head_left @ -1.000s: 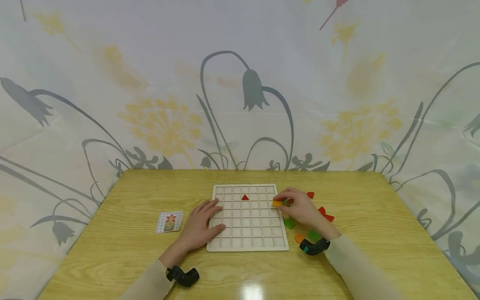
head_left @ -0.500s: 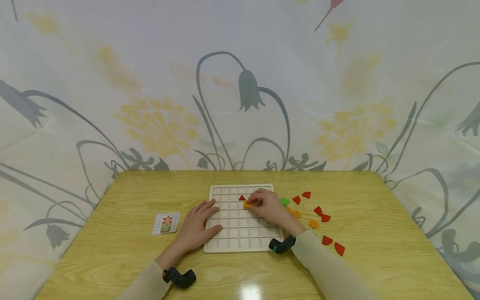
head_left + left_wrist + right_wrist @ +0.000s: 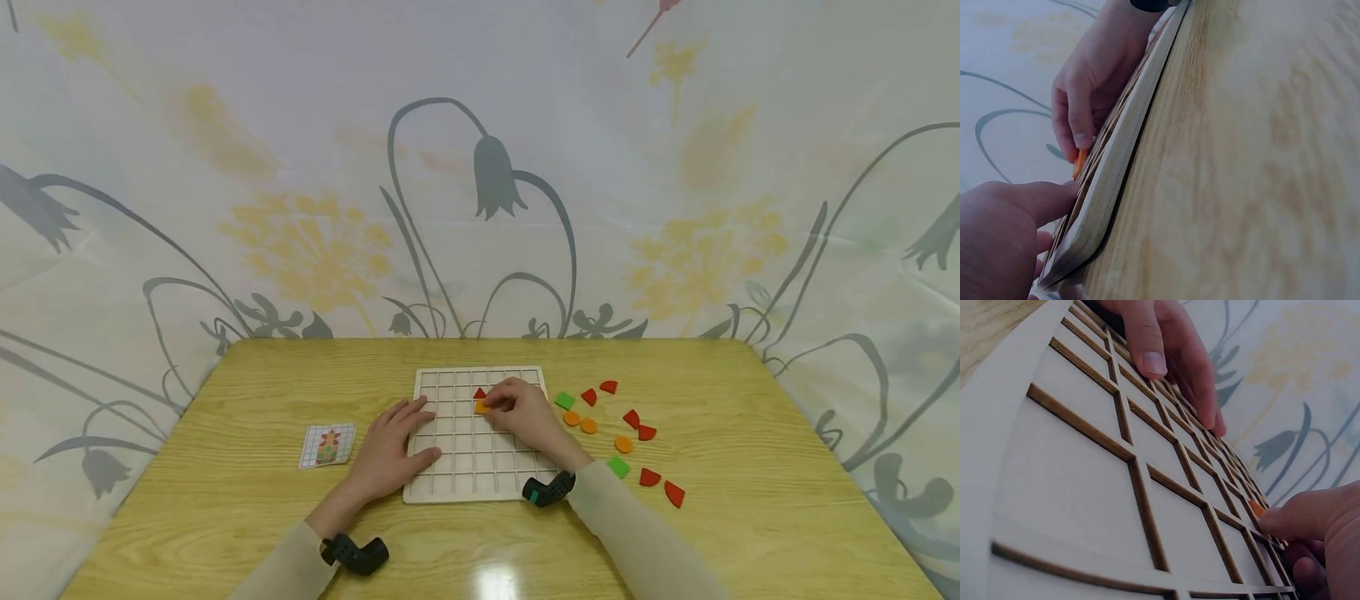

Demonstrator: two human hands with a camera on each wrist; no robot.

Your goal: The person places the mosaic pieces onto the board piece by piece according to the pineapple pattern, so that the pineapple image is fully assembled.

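Note counter [image 3: 750, 467] carrying everything, a flat, level support. See board [image 3: 464, 481] lying flat on it between both arms, presumably centred for easy access from either side.

Find left hand [image 3: 393, 446] at board's left edge, thumb and fingers extended over the rim, grip loose and grasping nothing; judge as steadying, to prevent sliding. Find right hand [image 3: 528, 417] reaching over board from its right side, grip pinching orange piece [image 3: 481, 407] between thumb and fingertips; judge as suited to a thin tile, for fine alignment with the grid.

Log card [image 3: 327, 447] flat on counter, left of left hand and apart from board; shows a coloured figure on squares, probably placed there for an unblocked glance.

Log green squares [image 3: 564, 401], red wedges [image 3: 588, 397] and orange discs [image 3: 623, 445] scattered right of board, likely for short reach by right hand.

Locate orange piece at board's upper middle, directly below red triangle [image 3: 481, 392]. Cannot tell whether fully seated; partly covered by fingers. Judge red triangle as confined by cell walls, needing no hold.
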